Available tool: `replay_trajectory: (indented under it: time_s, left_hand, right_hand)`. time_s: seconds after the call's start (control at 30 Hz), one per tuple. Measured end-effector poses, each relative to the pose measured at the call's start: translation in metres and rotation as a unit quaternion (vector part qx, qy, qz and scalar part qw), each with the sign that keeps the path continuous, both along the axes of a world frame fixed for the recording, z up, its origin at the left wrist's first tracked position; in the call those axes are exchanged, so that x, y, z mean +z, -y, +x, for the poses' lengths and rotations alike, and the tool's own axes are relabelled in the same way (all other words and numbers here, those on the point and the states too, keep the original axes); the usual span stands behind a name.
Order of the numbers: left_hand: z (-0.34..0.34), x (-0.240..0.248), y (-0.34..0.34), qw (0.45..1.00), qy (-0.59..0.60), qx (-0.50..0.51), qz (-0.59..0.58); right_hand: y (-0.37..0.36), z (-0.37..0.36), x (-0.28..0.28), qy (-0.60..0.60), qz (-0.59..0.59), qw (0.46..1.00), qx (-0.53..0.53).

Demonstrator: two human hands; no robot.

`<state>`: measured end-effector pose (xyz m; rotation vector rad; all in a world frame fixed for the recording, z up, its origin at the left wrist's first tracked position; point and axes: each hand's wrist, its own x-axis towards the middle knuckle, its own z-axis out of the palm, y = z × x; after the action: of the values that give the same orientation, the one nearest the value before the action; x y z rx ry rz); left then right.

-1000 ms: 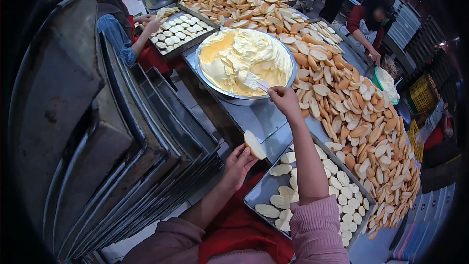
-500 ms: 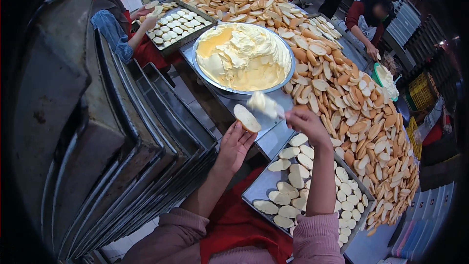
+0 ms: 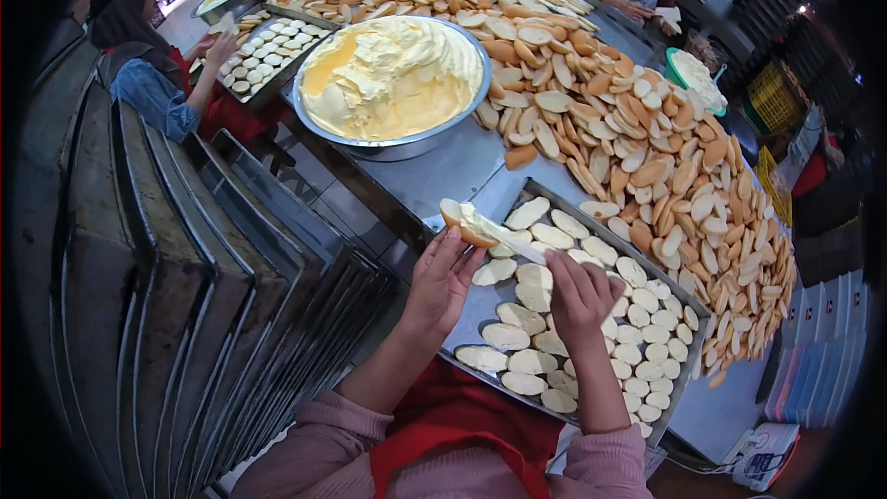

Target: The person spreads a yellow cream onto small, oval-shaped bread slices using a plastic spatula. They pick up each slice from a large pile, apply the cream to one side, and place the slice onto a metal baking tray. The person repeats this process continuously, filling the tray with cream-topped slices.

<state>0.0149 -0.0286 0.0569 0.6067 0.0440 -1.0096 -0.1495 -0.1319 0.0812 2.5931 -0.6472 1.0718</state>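
My left grip (image 3: 447, 282) is closed lightly on an oval, golden-crusted slice of pale bread (image 3: 451, 212), pinching it low, probably to keep its cut face clear. My right grip (image 3: 582, 300) is wrapped snugly round one end of a flat white spreader (image 3: 525, 244), whose blade meets the slice with a thick smear of pale-yellow cream. I hold the bread by the left edge of a shallow rectangular metal tray (image 3: 471, 308), likely because the coated oval slices (image 3: 508, 336) lie there. The wide round metal bowl (image 3: 407, 145) of cream stands beyond on the grey tabletop (image 3: 443, 176); the loose brown-crusted bread heap (image 3: 647, 157) lies past the tray, both presumably within reach. My left forearm angles up and inward; my right crosses over the tray, knuckles uppermost.
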Motion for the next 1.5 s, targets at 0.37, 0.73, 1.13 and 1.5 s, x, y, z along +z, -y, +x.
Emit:
replay_trajectory:
  time_s: [0.37,0.73,1.13,1.5]
  left_hand:
    - [-0.052,-0.003,0.011,0.982,0.039,-0.183,0.015]
    - [-0.056,-0.010,-0.014,0.915,0.078,-0.394,0.031]
    - [-0.057,-0.019,-0.006,0.948,0.066,-0.276,0.142]
    - [-0.062,-0.016,-0.015,0.933,0.079,-0.339,0.088]
  right_hand:
    - [-0.015,-0.106,0.015,0.110,0.486,0.867,-0.014]
    - [0.014,-0.102,-0.006,0.195,0.669,0.717,-0.014]
    - [-0.019,-0.135,0.003,-0.016,0.706,0.688,0.169]
    - [-0.004,-0.123,-0.015,0.029,0.728,0.681,0.068]
